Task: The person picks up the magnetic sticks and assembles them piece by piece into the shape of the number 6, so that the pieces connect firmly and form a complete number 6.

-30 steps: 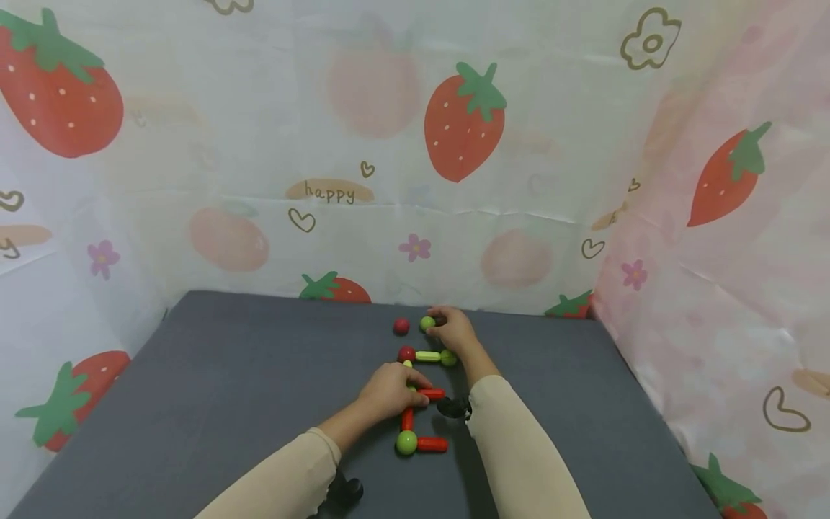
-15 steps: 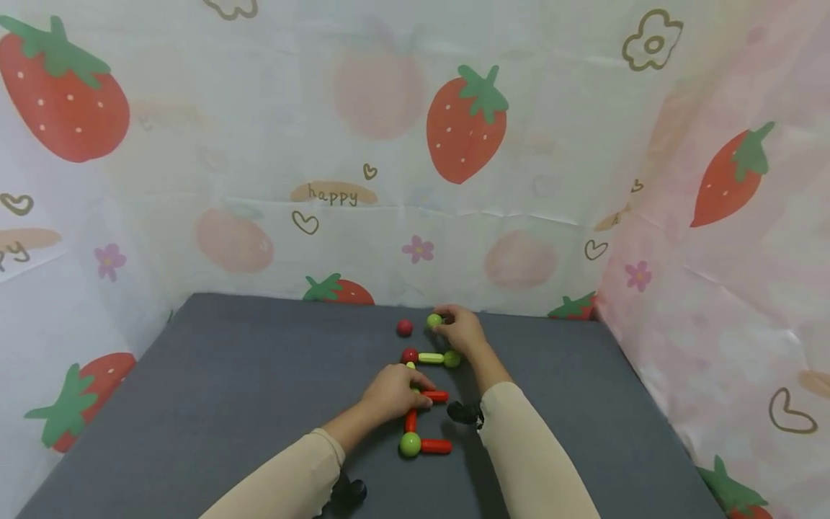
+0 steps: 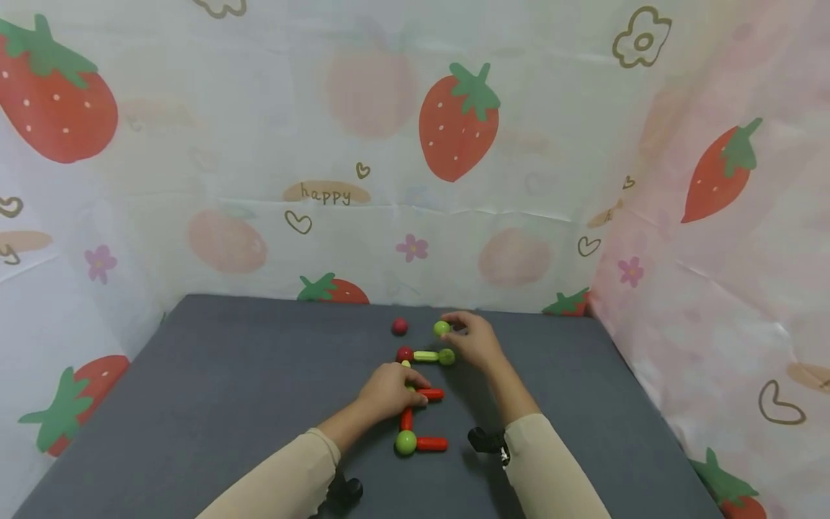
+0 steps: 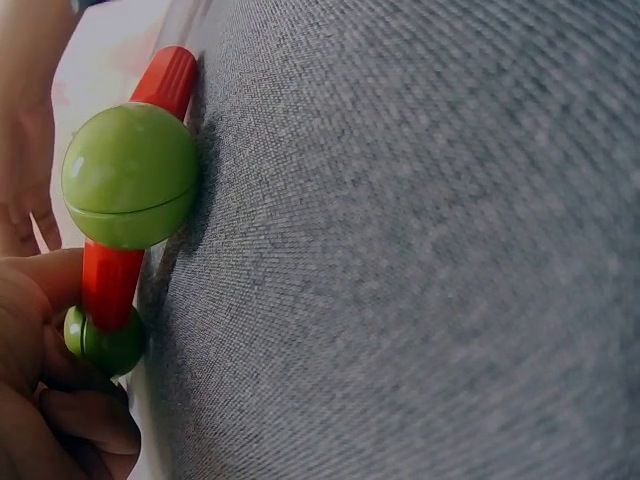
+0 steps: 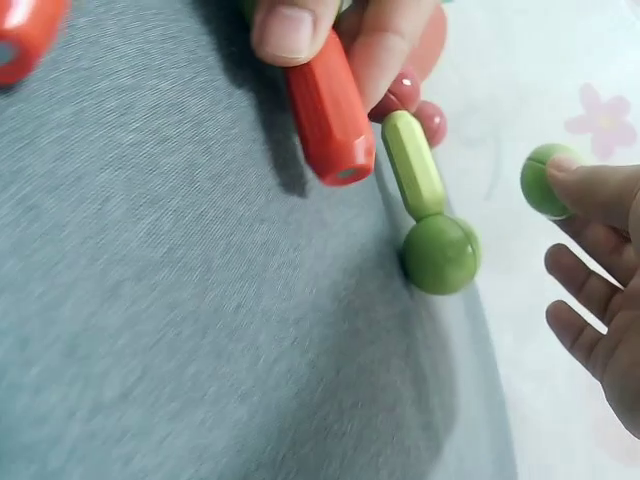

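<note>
A figure of toy balls and rods lies on the dark grey table. My left hand [image 3: 387, 391] grips its middle, fingers around a green ball [image 4: 105, 340] and the base of a red rod [image 5: 330, 120]. Nearer me a larger-looking green ball [image 3: 405, 442] joins another red rod [image 3: 431, 444]. At the far end, a red ball [image 3: 405, 354], a pale green rod [image 3: 426, 356] and a green ball [image 3: 447, 357] form a row. Beyond that row my right hand [image 3: 476, 342] pinches a separate green ball [image 5: 545, 180] between thumb and finger, its other fingers spread.
A loose red ball [image 3: 400, 326] sits behind the figure, near the table's back edge. Strawberry-print cloth [image 3: 519, 180] hangs along the back and sides. Black wrist cameras [image 3: 486, 440] are strapped under both sleeves. The grey table [image 3: 272, 360] extends to either side.
My right hand and forearm have shifted to the right, carrying the separate green ball a little farther from the loose red ball. The left hand keeps its grip on the figure.
</note>
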Demonstrator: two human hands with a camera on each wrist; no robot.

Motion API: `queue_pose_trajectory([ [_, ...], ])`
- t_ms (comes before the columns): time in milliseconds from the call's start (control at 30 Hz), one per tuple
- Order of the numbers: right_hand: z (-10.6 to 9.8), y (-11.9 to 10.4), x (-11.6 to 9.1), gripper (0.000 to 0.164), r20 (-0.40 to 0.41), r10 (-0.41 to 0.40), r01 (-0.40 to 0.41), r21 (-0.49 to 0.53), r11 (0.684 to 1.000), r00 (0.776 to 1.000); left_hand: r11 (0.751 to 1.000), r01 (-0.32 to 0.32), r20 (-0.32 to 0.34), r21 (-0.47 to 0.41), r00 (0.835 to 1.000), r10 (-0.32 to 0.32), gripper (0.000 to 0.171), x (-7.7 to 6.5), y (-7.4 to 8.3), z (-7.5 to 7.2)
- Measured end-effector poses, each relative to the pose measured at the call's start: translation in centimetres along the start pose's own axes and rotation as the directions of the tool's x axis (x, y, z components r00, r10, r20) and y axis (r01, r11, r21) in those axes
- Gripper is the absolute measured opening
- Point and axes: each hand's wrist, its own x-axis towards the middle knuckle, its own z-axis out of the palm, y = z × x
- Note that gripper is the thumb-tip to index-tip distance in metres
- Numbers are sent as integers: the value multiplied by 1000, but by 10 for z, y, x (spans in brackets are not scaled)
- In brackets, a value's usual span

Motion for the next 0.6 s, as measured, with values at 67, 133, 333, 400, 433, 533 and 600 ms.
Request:
queue_pose_trajectory([
  [67,-1,0,-6,38,1,4,-4,-1,1000,1000,1000,-11,-1,0,1000,11,18,-1,-1,0],
  [133,-2,1,-12,38,-1,2,-2,-1,1000,1000,1000,-24,-10,7,1000,24,19,0,-1,0],
  [333,-1,5,-31,37,12,-2,2,12,1000,1000,999,-15,-15,34,1000,15,20,0,0,-1],
  [400,-1,7,-36,37,6,-4,3,19,1000,1000,999,-9,-11,35,1000,9,20,0,1,0],
  [433,-1,8,-39,36,1,-1,1,23,1000,1000,999,-8,-9,33,1000,8,21,0,0,0],
  [533,-1,10,-47,35,9,11,-11,34,999,1000,999,-6,-13,33,1000,6,20,0,0,0],
  [600,-2,10,-51,34,29,24,-25,34,999,999,1000,-8,-19,26,1000,9,20,0,0,0],
])
